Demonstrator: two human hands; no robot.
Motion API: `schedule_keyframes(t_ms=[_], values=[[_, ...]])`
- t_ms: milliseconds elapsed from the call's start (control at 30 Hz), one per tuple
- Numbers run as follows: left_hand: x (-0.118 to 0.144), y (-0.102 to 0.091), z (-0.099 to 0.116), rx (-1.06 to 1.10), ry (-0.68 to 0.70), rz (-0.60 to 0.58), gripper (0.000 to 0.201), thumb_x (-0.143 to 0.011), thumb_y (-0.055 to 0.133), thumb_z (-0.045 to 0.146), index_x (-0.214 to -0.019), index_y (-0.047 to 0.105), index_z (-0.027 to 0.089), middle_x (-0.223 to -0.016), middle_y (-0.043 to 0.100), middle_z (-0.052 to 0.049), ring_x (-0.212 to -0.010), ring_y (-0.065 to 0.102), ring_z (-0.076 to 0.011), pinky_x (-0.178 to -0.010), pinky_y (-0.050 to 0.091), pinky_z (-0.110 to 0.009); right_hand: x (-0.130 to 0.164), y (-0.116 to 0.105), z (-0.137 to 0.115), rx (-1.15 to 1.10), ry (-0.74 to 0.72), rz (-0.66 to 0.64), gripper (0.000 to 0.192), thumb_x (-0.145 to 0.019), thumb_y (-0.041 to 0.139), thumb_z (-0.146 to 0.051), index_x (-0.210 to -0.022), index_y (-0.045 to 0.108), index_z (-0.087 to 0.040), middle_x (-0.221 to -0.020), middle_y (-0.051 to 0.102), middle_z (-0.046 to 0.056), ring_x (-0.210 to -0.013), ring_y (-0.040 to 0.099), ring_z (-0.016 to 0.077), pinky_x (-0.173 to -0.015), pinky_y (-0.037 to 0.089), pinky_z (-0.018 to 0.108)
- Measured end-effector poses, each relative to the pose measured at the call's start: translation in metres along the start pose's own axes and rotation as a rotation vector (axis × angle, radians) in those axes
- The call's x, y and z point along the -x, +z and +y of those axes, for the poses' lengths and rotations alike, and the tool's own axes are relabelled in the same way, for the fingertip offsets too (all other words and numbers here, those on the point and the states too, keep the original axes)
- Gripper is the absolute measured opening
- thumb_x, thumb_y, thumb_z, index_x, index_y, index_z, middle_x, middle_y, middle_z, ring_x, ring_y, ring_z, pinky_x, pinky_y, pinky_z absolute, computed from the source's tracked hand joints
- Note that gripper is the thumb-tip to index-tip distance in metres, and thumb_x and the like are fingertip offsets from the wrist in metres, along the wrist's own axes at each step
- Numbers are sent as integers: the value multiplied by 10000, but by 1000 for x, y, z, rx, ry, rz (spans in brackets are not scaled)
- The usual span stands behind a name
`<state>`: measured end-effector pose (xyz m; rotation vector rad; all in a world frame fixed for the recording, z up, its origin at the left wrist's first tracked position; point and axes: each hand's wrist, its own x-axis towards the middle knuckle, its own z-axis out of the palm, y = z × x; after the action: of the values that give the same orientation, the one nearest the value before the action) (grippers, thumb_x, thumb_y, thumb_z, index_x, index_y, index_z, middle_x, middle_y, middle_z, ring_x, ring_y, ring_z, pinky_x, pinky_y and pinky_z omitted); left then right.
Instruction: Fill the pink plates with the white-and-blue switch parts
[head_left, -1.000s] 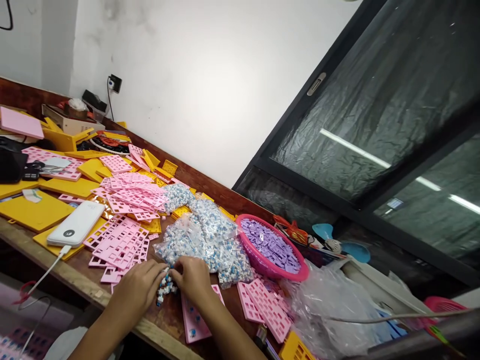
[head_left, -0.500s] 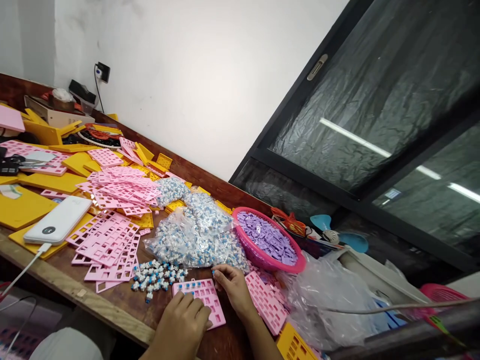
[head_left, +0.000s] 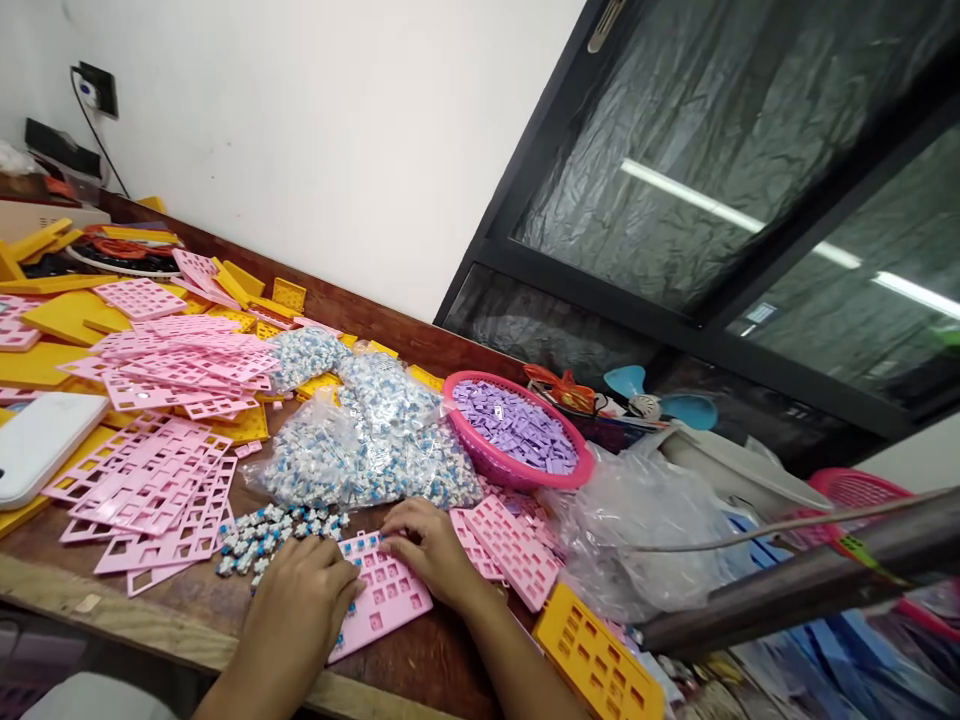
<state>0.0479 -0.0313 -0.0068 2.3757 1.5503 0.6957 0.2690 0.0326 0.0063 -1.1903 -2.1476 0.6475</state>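
Both hands sit on the pink grid plate at bottom center, its long axis running lower left to upper right. The left hand presses flat on its near end, and the right hand has its fingers curled at the far edge; can't tell if it's pinching anything. The loose switches lie just left, closer to the left hand.

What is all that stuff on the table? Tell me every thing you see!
Plate under the hands: one, pink, with square holes, near the table's front edge.
Loose switches: a small heap, white and blue, left of that plate.
Bags of switches: several, clear plastic, mid-table.
Spread of plates: many, pink, on the left.
Basket: one, pink, full of purple keycaps.
Yellow plates: many, far left and back.
Yellow grid: one, front right.
Power bank: one, white, left edge.
Empty bag: one, clear, right of the basket.
Table: one, brown wood.
Left hand: resting on the pink plate.
Right hand: fingers on the plate's far edge.
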Motion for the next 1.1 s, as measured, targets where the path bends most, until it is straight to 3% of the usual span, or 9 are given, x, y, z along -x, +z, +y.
schedule_keyframes(t_ms=[300,533,767,933,1100], values=[[-6,-8,14,-11,-82,-74,147,-971,655,262,-868,759,247,-927,767,-10,-942,664,-245,-853,347,-409,2,-7,3,47,-33,-47,141,-921,709,-173,-985,814,-242,-975,786,50,-954,690,227,-896,501,363],[-6,1,19,-53,-65,31,197,-996,598,212,-861,741,224,-884,766,-19,-886,673,-239,-860,341,-419,-1,-8,3,44,-14,-32,121,-926,691,-196,-930,808,-226,-930,754,69,-907,687,230,-844,515,371],[-11,2,14,27,-62,37,154,-962,671,249,-828,747,236,-878,757,-1,-880,664,-209,-853,365,-404,-2,-3,9,49,3,-5,100,-904,713,-234,-894,812,-235,-991,724,84,-988,661,252,-905,503,408],[-8,1,15,-91,12,-24,155,-981,649,282,-893,768,236,-944,759,-14,-956,659,-235,-869,401,-420,-3,-4,9,37,24,-28,95,-907,715,-246,-877,804,-229,-948,727,73,-955,663,242,-898,501,394],[4,17,34,-210,120,35,254,-952,683,380,-1041,783,165,-1026,740,-106,-1003,633,-282,-924,443,-468,-2,-5,4,56,4,-17,98,-924,706,-273,-898,783,-218,-939,739,68,-942,660,244,-895,491,400]])
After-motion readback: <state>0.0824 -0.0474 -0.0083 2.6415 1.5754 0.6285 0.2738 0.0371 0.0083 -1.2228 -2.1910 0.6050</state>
